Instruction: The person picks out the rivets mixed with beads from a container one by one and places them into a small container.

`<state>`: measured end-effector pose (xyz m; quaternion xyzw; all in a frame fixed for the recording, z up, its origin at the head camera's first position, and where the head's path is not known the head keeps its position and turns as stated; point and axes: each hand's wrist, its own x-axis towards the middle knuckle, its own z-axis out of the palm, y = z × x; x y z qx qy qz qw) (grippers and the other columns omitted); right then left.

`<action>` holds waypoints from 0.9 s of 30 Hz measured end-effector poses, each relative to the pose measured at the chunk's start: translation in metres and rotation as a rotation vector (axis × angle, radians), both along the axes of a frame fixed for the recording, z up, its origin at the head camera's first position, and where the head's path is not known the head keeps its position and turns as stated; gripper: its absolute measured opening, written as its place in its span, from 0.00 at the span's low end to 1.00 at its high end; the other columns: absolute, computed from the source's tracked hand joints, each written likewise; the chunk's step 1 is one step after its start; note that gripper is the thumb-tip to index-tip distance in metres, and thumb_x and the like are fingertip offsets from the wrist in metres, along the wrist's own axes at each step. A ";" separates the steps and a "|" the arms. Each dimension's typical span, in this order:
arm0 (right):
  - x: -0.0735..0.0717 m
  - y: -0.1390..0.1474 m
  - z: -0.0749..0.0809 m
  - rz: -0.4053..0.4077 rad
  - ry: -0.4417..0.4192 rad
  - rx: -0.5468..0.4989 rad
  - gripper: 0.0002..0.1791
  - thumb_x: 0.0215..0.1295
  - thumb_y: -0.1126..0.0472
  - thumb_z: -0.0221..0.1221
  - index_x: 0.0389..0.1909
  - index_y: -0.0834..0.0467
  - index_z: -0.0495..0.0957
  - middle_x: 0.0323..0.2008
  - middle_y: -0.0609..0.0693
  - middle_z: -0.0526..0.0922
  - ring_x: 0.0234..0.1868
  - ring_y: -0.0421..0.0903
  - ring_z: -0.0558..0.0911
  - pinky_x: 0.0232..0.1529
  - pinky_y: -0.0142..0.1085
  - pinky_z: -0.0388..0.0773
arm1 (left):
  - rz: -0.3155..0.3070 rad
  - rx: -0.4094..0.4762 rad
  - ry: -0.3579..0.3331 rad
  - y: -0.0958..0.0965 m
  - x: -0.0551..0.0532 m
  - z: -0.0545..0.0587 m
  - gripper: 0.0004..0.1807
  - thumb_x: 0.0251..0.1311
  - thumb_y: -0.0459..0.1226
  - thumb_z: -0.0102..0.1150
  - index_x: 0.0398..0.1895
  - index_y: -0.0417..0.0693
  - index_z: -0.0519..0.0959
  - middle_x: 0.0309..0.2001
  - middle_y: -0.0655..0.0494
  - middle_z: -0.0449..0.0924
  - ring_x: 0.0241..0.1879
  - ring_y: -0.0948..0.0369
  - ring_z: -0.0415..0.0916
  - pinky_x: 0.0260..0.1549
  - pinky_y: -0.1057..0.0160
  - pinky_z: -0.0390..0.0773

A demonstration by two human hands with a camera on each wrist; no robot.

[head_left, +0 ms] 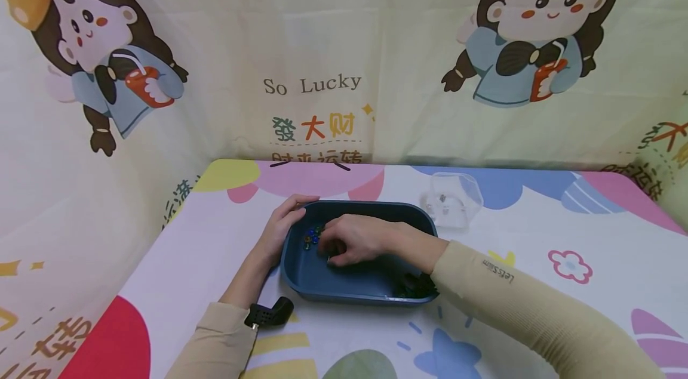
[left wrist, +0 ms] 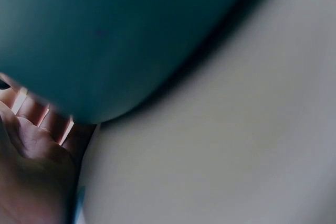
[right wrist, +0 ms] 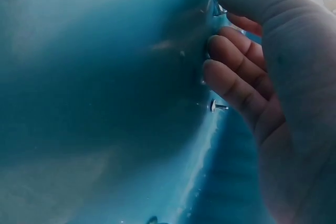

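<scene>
A dark blue plastic bin sits on the patterned tabletop. My left hand holds its far left corner, the thumb at the rim; in the left wrist view, the fingers lie against the outside wall. Inside the bin, my right hand reaches toward the left end. Between its thumb and index fingertip it pinches a small metal thumbtack. Another thumbtack lies below the fingers. Small blue, green and amber glass pieces lie left of the hand. A dark pile fills the near right corner.
A clear plastic box with a few small metal bits stands behind the bin's right end. A printed cloth hangs behind the table. My right forearm crosses the bin's right rim.
</scene>
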<state>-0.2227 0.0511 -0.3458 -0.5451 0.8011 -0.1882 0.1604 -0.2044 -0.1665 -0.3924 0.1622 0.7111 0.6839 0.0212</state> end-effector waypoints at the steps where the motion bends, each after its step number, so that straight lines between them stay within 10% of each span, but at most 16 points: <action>1: 0.000 0.000 0.000 0.004 -0.001 0.000 0.13 0.67 0.59 0.66 0.50 0.56 0.84 0.40 0.45 0.81 0.35 0.36 0.76 0.39 0.26 0.76 | -0.002 0.001 0.001 0.000 0.000 0.000 0.22 0.75 0.34 0.37 0.64 0.32 0.71 0.62 0.40 0.72 0.60 0.51 0.71 0.61 0.54 0.68; 27: 0.001 -0.005 0.001 0.039 0.024 0.045 0.03 0.68 0.61 0.65 0.41 0.53 0.83 0.32 0.41 0.78 0.33 0.37 0.76 0.37 0.24 0.75 | 0.006 -0.009 0.008 0.000 0.000 -0.001 0.22 0.74 0.33 0.37 0.64 0.32 0.71 0.61 0.40 0.73 0.59 0.51 0.72 0.60 0.54 0.70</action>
